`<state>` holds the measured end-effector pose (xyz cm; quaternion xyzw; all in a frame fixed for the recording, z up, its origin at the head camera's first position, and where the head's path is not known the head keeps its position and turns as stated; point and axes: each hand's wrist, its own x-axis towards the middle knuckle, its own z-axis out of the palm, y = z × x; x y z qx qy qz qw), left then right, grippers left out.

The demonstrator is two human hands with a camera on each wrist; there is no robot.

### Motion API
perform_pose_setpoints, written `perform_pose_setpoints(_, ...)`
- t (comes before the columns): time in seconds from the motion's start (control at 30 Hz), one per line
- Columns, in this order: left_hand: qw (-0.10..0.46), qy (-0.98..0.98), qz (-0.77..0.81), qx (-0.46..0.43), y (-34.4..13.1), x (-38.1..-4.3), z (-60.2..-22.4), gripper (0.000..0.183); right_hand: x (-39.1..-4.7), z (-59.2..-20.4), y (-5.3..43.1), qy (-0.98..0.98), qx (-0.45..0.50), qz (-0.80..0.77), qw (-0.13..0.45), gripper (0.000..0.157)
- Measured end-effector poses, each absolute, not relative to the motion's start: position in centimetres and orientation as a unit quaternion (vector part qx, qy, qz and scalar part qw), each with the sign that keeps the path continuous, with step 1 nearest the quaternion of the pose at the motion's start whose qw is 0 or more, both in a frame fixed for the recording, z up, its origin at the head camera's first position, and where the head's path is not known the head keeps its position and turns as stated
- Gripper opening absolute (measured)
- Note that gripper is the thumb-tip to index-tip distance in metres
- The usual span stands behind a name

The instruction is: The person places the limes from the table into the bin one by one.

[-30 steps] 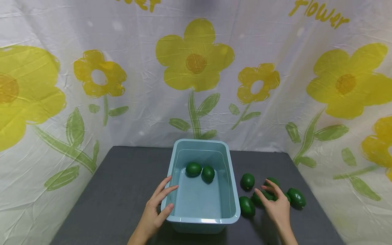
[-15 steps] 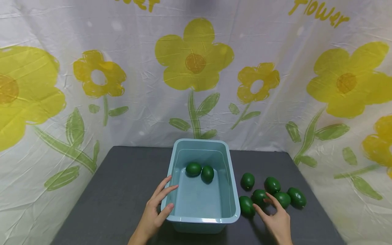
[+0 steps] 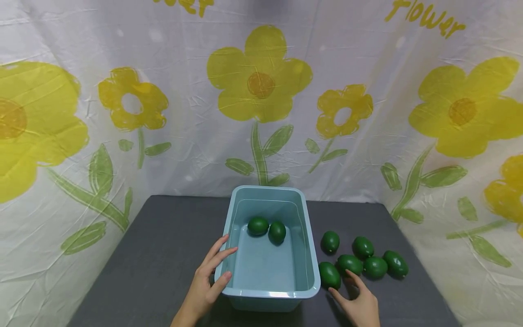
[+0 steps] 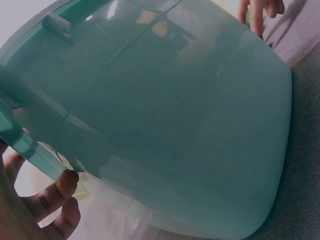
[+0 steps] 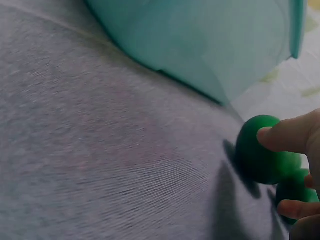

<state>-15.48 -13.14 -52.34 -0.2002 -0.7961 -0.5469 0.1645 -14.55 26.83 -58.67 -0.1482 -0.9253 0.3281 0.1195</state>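
A light blue bin stands on the dark table. Two glossy dark green limes lie inside it. My left hand rests on the bin's left rim with fingers spread over it; the left wrist view shows fingers just outside the rim. To the right of the bin my right hand reaches low, thumb and index finger apart. Its thumb touches the front lime, also seen in the right wrist view. The index fingertip is right at the lime behind it.
Several more limes lie to the right, one close beside the bin and one towards the table's right edge. A white cloth with yellow flowers hangs behind and beside the table.
My right hand has drawn back towards me and left, from over the far limes to the front one. The middle lime has turned slightly. My left hand stays on the rim.
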Motion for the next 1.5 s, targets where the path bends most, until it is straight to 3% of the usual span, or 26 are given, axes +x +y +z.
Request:
perform_pose_setpoints(0.67,0.166,-0.793,-0.549,-0.205,-13.3,-15.8,-52.8,0.049,-14.5,-59.3,25.9,-0.926,-0.157,0.314,0.137,0.061)
perform_pose_setpoints(1.07,0.167,-0.789,-0.552,-0.212,-13.3,-15.7,-52.8,0.049,-15.2,-59.5,25.4,-0.928,-0.134,0.315,0.148,0.068)
perform_pose_setpoints(1.5,0.171,-0.784,-0.560,-0.207,-13.0,-15.6,-52.5,0.049,-15.4,-59.9,25.3,-0.924,-0.135,0.321,0.158,0.064)
